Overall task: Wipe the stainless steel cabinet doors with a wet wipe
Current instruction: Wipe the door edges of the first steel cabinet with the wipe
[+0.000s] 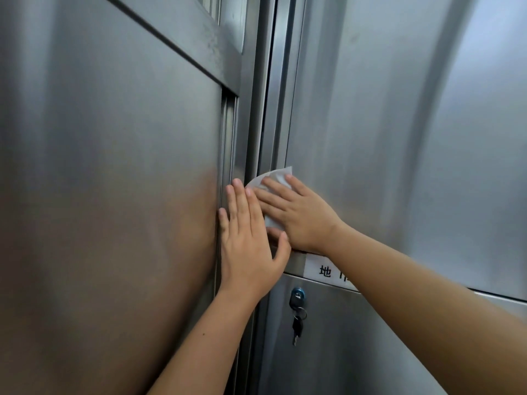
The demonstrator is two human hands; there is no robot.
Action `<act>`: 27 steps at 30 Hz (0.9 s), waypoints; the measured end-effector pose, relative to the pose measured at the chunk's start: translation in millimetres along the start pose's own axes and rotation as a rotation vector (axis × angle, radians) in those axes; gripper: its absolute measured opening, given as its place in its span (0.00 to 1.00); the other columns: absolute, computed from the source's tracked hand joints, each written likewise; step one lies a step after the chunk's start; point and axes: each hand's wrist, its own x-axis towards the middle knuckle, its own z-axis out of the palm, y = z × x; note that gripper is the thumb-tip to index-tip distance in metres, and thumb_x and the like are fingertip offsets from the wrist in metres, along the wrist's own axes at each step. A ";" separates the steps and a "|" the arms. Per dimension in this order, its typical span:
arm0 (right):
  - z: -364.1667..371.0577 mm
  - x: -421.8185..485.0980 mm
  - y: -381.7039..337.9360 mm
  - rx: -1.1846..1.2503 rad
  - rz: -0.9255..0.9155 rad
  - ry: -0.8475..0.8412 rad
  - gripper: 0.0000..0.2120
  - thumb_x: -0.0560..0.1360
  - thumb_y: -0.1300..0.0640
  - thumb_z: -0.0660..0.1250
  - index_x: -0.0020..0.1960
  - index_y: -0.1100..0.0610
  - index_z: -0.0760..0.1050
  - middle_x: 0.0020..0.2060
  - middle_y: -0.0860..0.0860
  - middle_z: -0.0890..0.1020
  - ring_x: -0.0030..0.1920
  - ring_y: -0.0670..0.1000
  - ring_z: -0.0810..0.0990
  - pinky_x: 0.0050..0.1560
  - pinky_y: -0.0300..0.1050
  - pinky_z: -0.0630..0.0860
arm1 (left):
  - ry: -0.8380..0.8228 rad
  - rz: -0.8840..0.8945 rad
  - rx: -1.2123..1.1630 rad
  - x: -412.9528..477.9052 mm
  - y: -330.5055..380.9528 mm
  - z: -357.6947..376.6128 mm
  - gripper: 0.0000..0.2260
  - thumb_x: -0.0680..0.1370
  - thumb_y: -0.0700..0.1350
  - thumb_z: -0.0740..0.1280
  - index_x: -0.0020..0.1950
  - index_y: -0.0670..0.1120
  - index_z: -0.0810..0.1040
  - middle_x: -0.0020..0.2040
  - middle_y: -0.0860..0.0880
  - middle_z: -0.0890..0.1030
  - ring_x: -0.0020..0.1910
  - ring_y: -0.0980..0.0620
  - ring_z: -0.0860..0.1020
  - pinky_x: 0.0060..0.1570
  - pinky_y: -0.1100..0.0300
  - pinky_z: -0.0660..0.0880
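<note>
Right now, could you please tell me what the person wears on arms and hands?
Nothing is worn: the left hand and right hand are bare, with no gloves, rings or watch, and the left forearm and right forearm show no sleeves in view.

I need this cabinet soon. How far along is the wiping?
Done: cannot tell; no steel shows clear wipe marks. In hand: the right hand presses the wet wipe flat at the edge of the right door; the left hand rests flat on the left door. Left: likely both broad panels.
</note>
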 end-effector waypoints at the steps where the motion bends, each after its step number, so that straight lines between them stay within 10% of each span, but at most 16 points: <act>1: -3.7 3.3 6.2 -0.002 0.015 0.020 0.30 0.80 0.40 0.44 0.74 0.51 0.36 0.76 0.48 0.43 0.75 0.53 0.40 0.69 0.52 0.30 | 0.015 0.007 0.011 3.2 0.6 0.2 0.34 0.75 0.54 0.54 0.74 0.34 0.51 0.74 0.36 0.50 0.74 0.40 0.48 0.71 0.46 0.47; 27: -98.6 95.0 161.6 -0.093 0.027 0.125 0.30 0.76 0.48 0.34 0.75 0.59 0.35 0.76 0.55 0.41 0.74 0.57 0.40 0.71 0.55 0.39 | 0.180 -0.120 0.037 198.6 71.3 -48.9 0.31 0.76 0.49 0.54 0.71 0.31 0.48 0.73 0.34 0.49 0.74 0.40 0.47 0.72 0.49 0.43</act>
